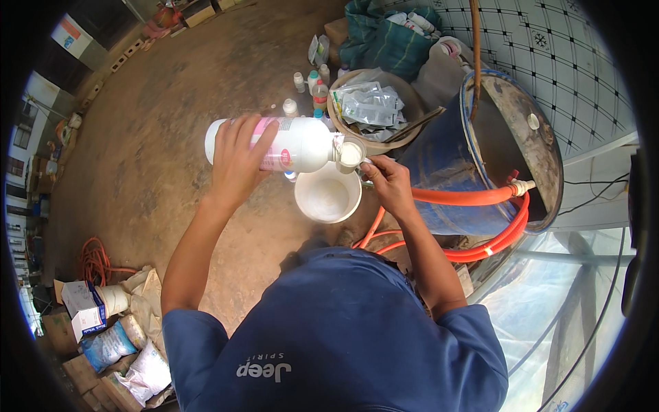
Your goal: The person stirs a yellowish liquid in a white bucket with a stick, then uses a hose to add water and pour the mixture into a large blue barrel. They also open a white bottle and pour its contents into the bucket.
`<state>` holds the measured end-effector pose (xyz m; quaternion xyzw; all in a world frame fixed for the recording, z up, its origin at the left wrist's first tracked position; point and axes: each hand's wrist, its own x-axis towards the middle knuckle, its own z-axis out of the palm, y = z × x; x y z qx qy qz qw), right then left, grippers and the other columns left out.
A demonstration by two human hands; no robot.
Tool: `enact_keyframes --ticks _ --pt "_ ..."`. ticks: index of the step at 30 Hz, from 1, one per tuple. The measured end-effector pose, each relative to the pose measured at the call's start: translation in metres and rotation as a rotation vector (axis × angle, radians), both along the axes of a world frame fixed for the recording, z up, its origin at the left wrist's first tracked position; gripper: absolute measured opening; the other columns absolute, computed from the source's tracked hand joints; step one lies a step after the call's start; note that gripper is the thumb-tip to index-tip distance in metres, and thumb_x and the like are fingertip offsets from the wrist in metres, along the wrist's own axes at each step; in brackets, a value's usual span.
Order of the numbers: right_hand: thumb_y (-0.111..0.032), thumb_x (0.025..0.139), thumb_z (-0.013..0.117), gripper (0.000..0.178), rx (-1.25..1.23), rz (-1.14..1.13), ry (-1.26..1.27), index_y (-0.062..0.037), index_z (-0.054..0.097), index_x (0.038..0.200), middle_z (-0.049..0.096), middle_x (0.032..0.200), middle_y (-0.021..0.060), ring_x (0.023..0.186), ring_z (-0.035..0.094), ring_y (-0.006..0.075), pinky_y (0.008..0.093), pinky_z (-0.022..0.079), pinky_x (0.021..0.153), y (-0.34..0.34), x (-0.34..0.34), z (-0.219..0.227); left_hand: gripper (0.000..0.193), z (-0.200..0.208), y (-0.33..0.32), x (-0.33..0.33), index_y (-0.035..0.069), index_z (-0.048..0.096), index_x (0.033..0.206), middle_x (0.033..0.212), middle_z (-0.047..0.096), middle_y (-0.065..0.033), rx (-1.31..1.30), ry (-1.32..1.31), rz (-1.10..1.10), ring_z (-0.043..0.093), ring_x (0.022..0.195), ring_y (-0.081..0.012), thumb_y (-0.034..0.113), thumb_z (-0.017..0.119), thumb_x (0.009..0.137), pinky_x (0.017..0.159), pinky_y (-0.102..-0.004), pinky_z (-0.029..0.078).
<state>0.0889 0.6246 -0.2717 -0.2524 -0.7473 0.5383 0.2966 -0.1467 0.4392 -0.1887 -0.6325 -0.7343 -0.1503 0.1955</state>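
Observation:
My left hand (237,154) is wrapped round a large white bottle (312,144) with a pink label, tipped on its side so that its mouth points right. At that mouth is a small measuring cup (351,154) with white stuff in it; my right hand (388,180) pinches its handle. Whether the white stuff is liquid or powder I cannot tell. Below the cup and bottle is a white bucket (302,199), whitish inside.
To the right stands a blue drum (439,161) with an orange hose (467,197) over its rim. A round tub (336,113) of empty-looking packets, several small bottles (320,95) and a green sack (384,51) lie beyond. Boxes and bags (110,347) sit at lower left.

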Motion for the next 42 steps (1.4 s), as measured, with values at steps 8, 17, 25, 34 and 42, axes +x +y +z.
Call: enact_keyframes --ticks 8,17,25,34,42 --pt "-0.016 0.094 0.067 0.022 -0.003 -0.004 -0.059 0.0041 0.07 0.103 0.069 0.083 0.011 0.07 0.066 0.0143 0.029 0.051 0.063 -0.001 -0.001 0.006 0.1 -0.033 -0.015 -0.004 0.012 0.049 0.138 0.136 0.05 -0.018 0.099 -0.06 0.043 0.048 0.125 -0.0391 0.014 0.093 0.048 0.105 -0.0556 0.036" --pt "-0.017 0.094 0.068 0.025 -0.129 -0.033 -0.043 0.0051 0.07 0.106 0.07 0.077 0.0098 0.07 0.066 0.0124 0.0283 0.052 0.064 -0.002 -0.007 0.005 0.102 -0.056 -0.025 -0.004 0.011 0.045 0.14 0.137 0.05 -0.0181 0.163 -0.074 0.094 0.049 0.124 -0.0398 0.017 0.093 0.05 0.104 -0.0564 0.037" --pt "-0.016 0.093 0.069 0.023 -0.088 -0.029 -0.083 0.005 0.07 0.103 0.07 0.085 0.0093 0.073 0.065 0.0135 0.0283 0.051 0.066 -0.004 0.0 -0.017 0.094 -0.109 -0.025 0.011 0.006 0.047 0.137 0.134 0.049 -0.0193 0.299 -0.285 0.185 0.047 0.124 -0.0409 0.021 0.092 0.055 0.104 -0.0547 0.036" --pt "-0.026 0.09 0.067 0.026 0.426 0.221 -0.595 -0.0001 0.068 0.09 0.067 0.088 0.0217 0.079 0.063 0.0431 0.0502 0.049 0.07 0.009 -0.019 -0.091 0.102 -0.175 -0.059 0.037 0.003 0.04 0.141 0.139 0.045 -0.0216 0.334 -0.559 0.348 0.045 0.126 -0.0421 0.01 0.092 0.053 0.105 -0.0502 0.039" --pt "-0.036 0.091 0.063 0.03 0.798 0.535 -1.066 -0.0068 0.07 0.089 0.07 0.081 0.0184 0.072 0.07 0.0372 0.0465 0.056 0.062 0.016 -0.096 -0.173 0.101 -0.205 -0.105 0.031 0.004 0.041 0.139 0.138 0.046 -0.0193 0.318 -0.645 0.466 0.045 0.126 -0.0422 0.009 0.091 0.052 0.105 -0.0503 0.04"
